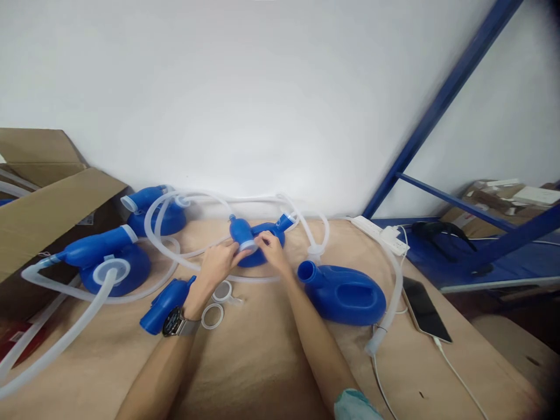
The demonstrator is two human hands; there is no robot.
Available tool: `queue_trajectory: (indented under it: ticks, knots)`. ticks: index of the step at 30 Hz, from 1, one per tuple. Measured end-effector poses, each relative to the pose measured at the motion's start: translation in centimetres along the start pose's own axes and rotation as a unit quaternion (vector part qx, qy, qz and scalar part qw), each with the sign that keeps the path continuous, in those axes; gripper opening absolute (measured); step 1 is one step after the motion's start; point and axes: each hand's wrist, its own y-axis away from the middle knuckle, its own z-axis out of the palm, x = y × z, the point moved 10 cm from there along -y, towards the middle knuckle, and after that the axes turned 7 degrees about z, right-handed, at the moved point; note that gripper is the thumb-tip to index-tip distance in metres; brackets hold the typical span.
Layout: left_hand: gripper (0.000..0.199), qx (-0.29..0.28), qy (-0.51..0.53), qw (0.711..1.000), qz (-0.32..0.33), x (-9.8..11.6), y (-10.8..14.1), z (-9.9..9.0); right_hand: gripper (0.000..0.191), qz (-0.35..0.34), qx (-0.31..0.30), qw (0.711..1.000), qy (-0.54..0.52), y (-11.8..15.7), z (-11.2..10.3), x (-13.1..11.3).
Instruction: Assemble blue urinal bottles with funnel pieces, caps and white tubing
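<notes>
My left hand (221, 259) is closed around a blue plastic funnel-shaped piece (240, 229) with a clear tube running from its narrow end. At its wide mouth sits a white ring (248, 245), and the fingers of my right hand (271, 249) are pinched at the ring's edge. Behind both hands lies a blue plastic urinal bottle (251, 260), partly hidden. Below my left wrist are two loose white rings, a plain ring (212, 316) and a ring with a tab (223, 291). Beside that wrist rests another blue funnel-shaped piece (164, 306).
A blue bottle (350, 294) lies at right, near a clear hose (394, 303), a phone (425, 309) and a power strip (378, 233). Assembled blue bottles (140, 274) with coiled tubes stand at left by a cardboard box (52, 227). A blue metal frame (437, 111) rises at right.
</notes>
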Motion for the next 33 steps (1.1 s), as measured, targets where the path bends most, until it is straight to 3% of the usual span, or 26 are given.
queue_trajectory:
  ticks: [4, 7, 11, 13, 16, 19, 21, 24, 28, 33]
  knots:
    - [0.055, -0.006, 0.054, 0.998, 0.044, -0.4, 0.0, 0.0, 0.056, 0.011, 0.031, 0.999, 0.022, -0.1, -0.5, 0.6]
    - [0.055, 0.001, 0.101, 0.993, 0.056, -0.4, -0.3, -0.4, 0.055, 0.02, 0.019, 0.999, 0.041, 0.0, -0.8, 0.5]
    - [0.054, 0.03, 0.203, 0.979, -0.004, -1.2, -0.4, -0.8, 0.043, 0.009, -0.027, 0.997, 0.071, 0.7, -0.5, -1.6]
    - [0.053, 0.046, 0.313, 0.945, -0.086, -2.6, -0.2, 0.0, 0.044, 0.012, -0.027, 0.991, 0.133, 1.2, -0.3, -2.9]
    - [0.058, 0.073, 0.443, 0.871, -0.198, -4.3, 0.3, 1.9, 0.062, 0.013, 0.011, 0.956, 0.293, 1.9, 0.1, -4.8]
    - [0.061, 0.094, 0.489, 0.825, -0.268, -5.1, 0.3, 3.3, 0.082, 0.004, 0.048, 0.927, 0.373, 2.6, 1.0, -6.2]
    - [0.067, 0.1, 0.512, 0.797, -0.303, -5.1, 0.1, 3.8, 0.084, 0.001, 0.07, 0.92, 0.386, 2.9, 1.5, -6.6]
    - [0.086, 0.09, 0.542, 0.771, -0.321, -4.5, -0.6, 4.0, 0.078, 0.006, 0.092, 0.914, 0.395, 3.1, 1.9, -6.8]
    - [0.075, 0.055, 0.569, 0.753, -0.326, -3.4, -1.3, 4.5, 0.069, 0.038, 0.088, 0.912, 0.399, 3.1, 2.2, -6.7]
    - [0.069, 0.063, 0.579, 0.737, -0.342, -3.4, -1.6, 5.3, 0.078, 0.069, 0.108, 0.902, 0.411, 3.4, 1.7, -6.9]
